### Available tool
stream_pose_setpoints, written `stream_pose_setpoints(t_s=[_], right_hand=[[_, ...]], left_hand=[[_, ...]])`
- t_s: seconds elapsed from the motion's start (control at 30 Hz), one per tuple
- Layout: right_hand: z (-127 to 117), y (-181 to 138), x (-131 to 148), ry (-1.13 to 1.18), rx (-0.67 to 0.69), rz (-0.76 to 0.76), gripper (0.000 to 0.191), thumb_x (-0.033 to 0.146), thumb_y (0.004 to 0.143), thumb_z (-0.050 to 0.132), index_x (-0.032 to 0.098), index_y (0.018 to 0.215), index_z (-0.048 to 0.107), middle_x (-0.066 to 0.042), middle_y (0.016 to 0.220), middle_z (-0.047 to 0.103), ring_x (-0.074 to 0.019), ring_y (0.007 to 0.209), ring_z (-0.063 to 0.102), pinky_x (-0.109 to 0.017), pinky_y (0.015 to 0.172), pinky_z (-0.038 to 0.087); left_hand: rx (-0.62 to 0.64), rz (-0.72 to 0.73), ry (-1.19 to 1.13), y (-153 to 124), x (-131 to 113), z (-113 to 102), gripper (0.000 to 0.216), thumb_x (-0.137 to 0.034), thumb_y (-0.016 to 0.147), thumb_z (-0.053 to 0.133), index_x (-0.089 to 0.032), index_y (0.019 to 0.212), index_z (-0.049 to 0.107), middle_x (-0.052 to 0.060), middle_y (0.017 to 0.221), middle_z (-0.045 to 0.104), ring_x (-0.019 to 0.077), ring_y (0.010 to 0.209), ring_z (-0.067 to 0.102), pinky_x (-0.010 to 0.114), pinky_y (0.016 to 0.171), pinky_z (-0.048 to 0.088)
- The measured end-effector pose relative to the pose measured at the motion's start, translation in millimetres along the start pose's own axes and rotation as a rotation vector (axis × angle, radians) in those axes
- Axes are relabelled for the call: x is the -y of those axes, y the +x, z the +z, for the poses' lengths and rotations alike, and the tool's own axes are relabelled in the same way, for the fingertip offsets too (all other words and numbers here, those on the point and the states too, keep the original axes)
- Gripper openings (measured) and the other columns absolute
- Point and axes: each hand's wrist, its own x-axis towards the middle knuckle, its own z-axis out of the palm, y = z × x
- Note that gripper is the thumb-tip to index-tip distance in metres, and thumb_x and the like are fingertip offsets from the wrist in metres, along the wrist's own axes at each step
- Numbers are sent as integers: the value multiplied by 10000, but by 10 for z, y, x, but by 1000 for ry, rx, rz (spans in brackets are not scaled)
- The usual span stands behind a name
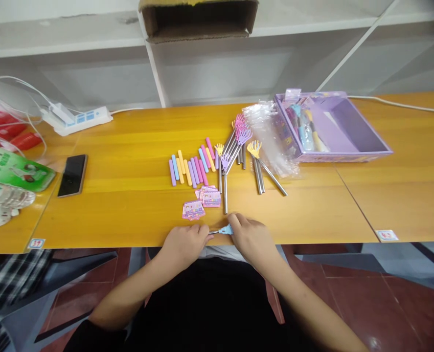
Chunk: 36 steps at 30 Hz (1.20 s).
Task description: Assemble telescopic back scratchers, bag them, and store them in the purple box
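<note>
At the front edge of the yellow table (128, 195), both my hands hold one small back scratcher (222, 230) with a light blue claw head and a metal rod. My left hand (185, 242) is closed on the rod end. My right hand (251, 237) pinches the blue head. Just beyond them lie pink printed cards (202, 203). Farther back are a row of coloured foam grips (191, 166) and a heap of metal scratchers with pink, purple and yellow heads (239, 151).
A purple box (334, 129) with finished pieces stands at the right, clear plastic bags (271, 137) beside it. A black phone (73, 174), a white power strip (79, 119) and packets (7, 181) lie at the left. A cardboard box (198, 17) sits on the shelf.
</note>
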Motion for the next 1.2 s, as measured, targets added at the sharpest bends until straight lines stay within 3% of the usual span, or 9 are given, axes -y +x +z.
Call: stream_pose_setpoints(t_s=[0.17, 0.37, 0.5, 0.63, 0.77, 0.9, 1.0, 1.2], right_hand=[[-6, -31, -130, -15, -16, 107, 215, 46, 950, 496, 180, 1089, 593, -52, 902, 692, -163, 639, 574, -332, 624, 257], [-10, -234, -626, 10, -114, 254, 253, 80, 933, 508, 169, 1134, 633, -53, 883, 722, -150, 610, 527, -320, 598, 229], [89, -424, -1162, -8, -159, 436, 367, 106, 920, 535, 167, 1256, 668, -87, 966, 763, -137, 576, 477, -312, 603, 210], [186, -599, -1881, 87, -117, 711, 311, 184, 933, 656, 183, 1237, 727, -177, 1017, 770, -156, 607, 517, -362, 632, 258], [185, -779, -2365, 151, -88, 798, 366, 154, 843, 738, 222, 1203, 743, -173, 1086, 770, -169, 648, 566, -386, 672, 304], [133, -902, -2464, 91, -152, 811, 261, 277, 916, 623, 293, 1171, 674, -109, 1047, 763, -257, 740, 662, -357, 668, 353], [112, -875, -2418, 101, -107, 765, 235, 297, 964, 503, 293, 1158, 635, -126, 1037, 757, -304, 783, 690, -369, 678, 395], [100, -754, -2350, 209, -95, 735, 227, 306, 967, 463, 298, 1138, 611, -158, 1118, 764, -331, 970, 719, -392, 784, 450]], left_hand=[[10, 19, 59, -67, 216, -27, 295, -404, 1151, 438, -180, 1085, 619, 72, 949, 776, 239, 767, 765, 306, 573, 449], [-9, 51, 96, -264, 571, -35, 226, -340, 1144, 472, -196, 1030, 603, 39, 841, 753, 215, 742, 743, 282, 606, 444], [-25, 64, 146, -400, 776, -26, 236, -317, 1139, 475, -205, 970, 596, 27, 807, 728, 208, 714, 716, 288, 616, 448], [-50, 47, 163, -545, 967, -33, 237, -298, 1127, 497, -209, 927, 590, 21, 809, 716, 190, 699, 685, 282, 622, 447], [-84, 93, 132, -718, 1124, -56, 257, -286, 1123, 506, -211, 891, 591, 8, 776, 698, 171, 668, 656, 272, 618, 435], [-170, 108, 162, -853, 1260, -63, 288, -312, 1136, 493, -216, 879, 583, -4, 736, 674, 175, 638, 641, 277, 593, 388], [-152, 131, 156, -858, 1321, -27, 276, -315, 1133, 511, -218, 883, 576, -8, 739, 679, 184, 646, 651, 294, 591, 368], [-163, 74, 151, -773, 1327, 35, 273, -306, 1125, 529, -214, 872, 576, -1, 740, 677, 192, 640, 637, 311, 600, 331]])
